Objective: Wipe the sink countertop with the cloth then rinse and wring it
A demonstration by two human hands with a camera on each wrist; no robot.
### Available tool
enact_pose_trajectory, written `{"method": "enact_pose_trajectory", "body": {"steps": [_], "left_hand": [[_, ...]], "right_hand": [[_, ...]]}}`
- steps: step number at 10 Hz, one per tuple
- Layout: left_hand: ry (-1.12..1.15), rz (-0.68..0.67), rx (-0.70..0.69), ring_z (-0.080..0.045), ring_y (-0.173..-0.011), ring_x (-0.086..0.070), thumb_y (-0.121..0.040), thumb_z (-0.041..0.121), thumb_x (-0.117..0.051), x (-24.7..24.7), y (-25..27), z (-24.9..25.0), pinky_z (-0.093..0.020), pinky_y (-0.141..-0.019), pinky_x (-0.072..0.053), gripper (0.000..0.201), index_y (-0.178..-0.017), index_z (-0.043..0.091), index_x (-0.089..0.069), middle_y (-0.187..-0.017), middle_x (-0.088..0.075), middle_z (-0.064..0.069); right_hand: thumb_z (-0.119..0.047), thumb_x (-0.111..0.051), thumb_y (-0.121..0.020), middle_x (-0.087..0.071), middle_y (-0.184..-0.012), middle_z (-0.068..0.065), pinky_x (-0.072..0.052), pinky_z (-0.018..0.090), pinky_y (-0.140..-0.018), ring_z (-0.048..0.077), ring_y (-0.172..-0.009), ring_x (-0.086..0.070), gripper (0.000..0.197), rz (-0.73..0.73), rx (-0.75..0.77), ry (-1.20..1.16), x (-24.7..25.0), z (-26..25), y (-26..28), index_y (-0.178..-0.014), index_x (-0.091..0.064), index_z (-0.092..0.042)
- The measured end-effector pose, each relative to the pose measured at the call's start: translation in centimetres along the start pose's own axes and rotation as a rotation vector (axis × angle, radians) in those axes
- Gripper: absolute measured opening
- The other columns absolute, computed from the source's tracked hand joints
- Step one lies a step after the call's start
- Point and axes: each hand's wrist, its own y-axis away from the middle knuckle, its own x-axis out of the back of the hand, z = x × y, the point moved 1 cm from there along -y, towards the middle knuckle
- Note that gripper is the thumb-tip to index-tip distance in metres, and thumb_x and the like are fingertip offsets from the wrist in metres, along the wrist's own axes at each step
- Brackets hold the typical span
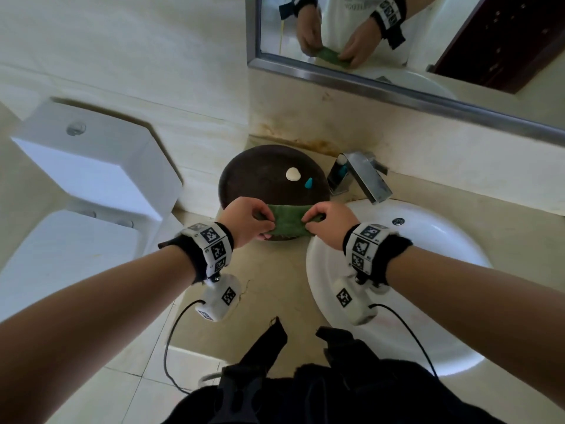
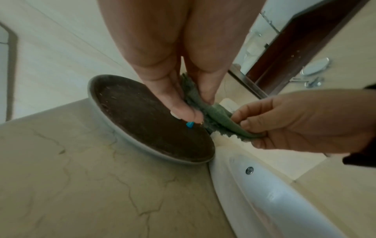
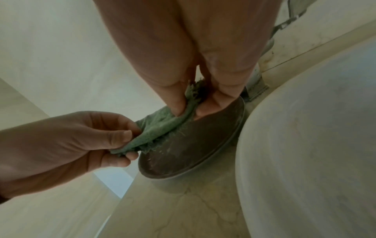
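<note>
A small green cloth (image 1: 288, 219) hangs stretched between both hands above the near rim of a dark round dish (image 1: 260, 175). My left hand (image 1: 249, 221) pinches its left end, thumb and fingers curled round the fabric (image 2: 195, 99). My right hand (image 1: 328, 223) pinches the other end (image 3: 189, 103). In the left wrist view the right hand (image 2: 284, 124) grips the cloth (image 2: 221, 119) from the right. In the right wrist view the left hand (image 3: 85, 140) holds the cloth (image 3: 160, 127) from the left. The beige marble countertop (image 1: 275, 286) lies below.
A white basin (image 1: 428, 240) sits to the right with a chrome faucet (image 1: 363, 175) behind it. The dish holds a white piece (image 1: 292, 174) and a blue piece (image 1: 309, 183). A toilet (image 1: 91, 179) stands at left, a mirror (image 1: 397, 41) above.
</note>
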Motion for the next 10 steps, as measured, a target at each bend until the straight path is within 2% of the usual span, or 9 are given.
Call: {"method": "enact_pose_trajectory", "body": {"steps": [2, 3, 4, 5, 6, 7, 8, 9, 10], "left_hand": [[-0.174, -0.031, 0.039, -0.018, -0.077, -0.071, -0.089, 0.012, -0.06, -1.0, -3.2, -1.1, -0.033, -0.078, -0.06, 0.019, -0.106, 0.016, -0.067, -0.085, -0.072, -0.006], [-0.387, -0.082, 0.083, -0.025, -0.094, -0.065, -0.089, 0.024, -0.059, -1.5, -4.7, -1.4, -0.034, -0.087, -0.055, 0.036, -0.125, 0.02, -0.059, -0.116, -0.06, -0.009], [-0.602, -0.071, 0.072, -0.031, -0.115, -0.054, -0.091, 0.025, -0.053, -1.8, -5.1, -1.1, -0.035, -0.099, -0.045, 0.041, -0.131, 0.019, -0.053, -0.138, -0.039, -0.01], [-0.829, -0.135, -0.154, -0.03, -0.137, -0.034, -0.091, 0.025, -0.051, -2.5, -5.2, -0.7, -0.042, -0.11, -0.036, 0.048, -0.139, 0.018, -0.047, -0.153, -0.028, -0.006], [-1.05, -0.308, -0.207, -0.026, -0.146, -0.016, -0.094, 0.036, -0.048, -3.5, -5.2, -1.0, -0.046, -0.114, -0.03, 0.058, -0.148, 0.021, -0.032, -0.16, -0.014, -0.003], [-1.126, -0.358, -0.139, -0.026, -0.146, -0.015, -0.094, 0.043, -0.048, -4.1, -5.0, -1.6, -0.049, -0.113, -0.03, 0.064, -0.15, 0.023, -0.025, -0.161, -0.012, -0.002], [-1.169, -0.359, -0.11, -0.029, -0.143, -0.023, -0.094, 0.045, -0.047, -4.3, -4.8, -1.2, -0.048, -0.112, -0.032, 0.062, -0.149, 0.023, -0.03, -0.158, -0.018, -0.005], [-1.152, -0.266, -0.107, -0.032, -0.133, -0.036, -0.093, 0.045, -0.049, -4.7, -4.3, 0.6, -0.045, -0.104, -0.04, 0.055, -0.141, 0.019, -0.041, -0.145, -0.038, -0.01], [-1.136, -0.193, -0.125, -0.031, -0.125, -0.044, -0.092, 0.04, -0.05, -5.7, -3.7, 3.7, -0.042, -0.096, -0.044, 0.051, -0.137, 0.017, -0.045, -0.134, -0.048, -0.011]], "right_hand": [[-0.016, -0.063, -0.087, -0.064, -0.111, -0.001, -0.051, 0.028, -0.086, 0.019, -0.098, -0.061, 0.016, 0.063, -0.07, 0.089, -1.3, 0.5, -3.3, -0.096, -0.068, -0.028], [-0.021, -0.065, -0.086, -0.057, -0.129, 0.003, -0.047, 0.03, -0.095, 0.021, -0.114, -0.056, 0.031, 0.028, -0.06, 0.192, -1.4, 1.0, -4.6, -0.116, -0.064, -0.024], [-0.031, -0.063, -0.087, -0.034, -0.151, 0.007, -0.031, 0.035, -0.111, 0.025, -0.137, -0.035, 0.052, -0.076, -0.023, 0.419, -1.4, 1.2, -4.8, -0.137, -0.049, -0.024], [-0.032, -0.055, -0.092, -0.03, -0.153, 0.007, -0.025, 0.038, -0.116, 0.027, -0.141, -0.026, 0.057, -0.147, 0.066, 0.542, -1.9, 1.1, -4.6, -0.145, -0.038, -0.02], [-0.03, -0.048, -0.096, -0.029, -0.154, 0.01, -0.025, 0.036, -0.116, 0.027, -0.141, -0.029, 0.058, -0.282, 0.049, 0.572, -2.5, 0.9, -4.2, -0.148, -0.031, -0.013], [-0.029, -0.045, -0.097, -0.025, -0.156, 0.012, -0.024, 0.035, -0.116, 0.028, -0.142, -0.029, 0.056, -0.326, 0.036, 0.564, -2.5, 1.1, -3.8, -0.148, -0.03, -0.012], [-0.027, -0.046, -0.096, -0.032, -0.152, 0.013, -0.028, 0.038, -0.114, 0.029, -0.138, -0.033, 0.054, -0.309, 0.041, 0.538, -2.0, 1.3, -2.8, -0.146, -0.034, -0.013], [-0.03, -0.048, -0.095, -0.031, -0.154, 0.011, -0.027, 0.037, -0.116, 0.027, -0.14, -0.032, 0.058, -0.255, 0.04, 0.496, -1.0, 2.2, -1.8, -0.148, -0.032, -0.014], [-0.033, -0.049, -0.096, -0.028, -0.156, 0.006, -0.024, 0.034, -0.116, 0.023, -0.142, -0.029, 0.061, -0.201, 0.063, 0.44, 1.2, 3.3, -0.8, -0.15, -0.028, -0.018]]}}
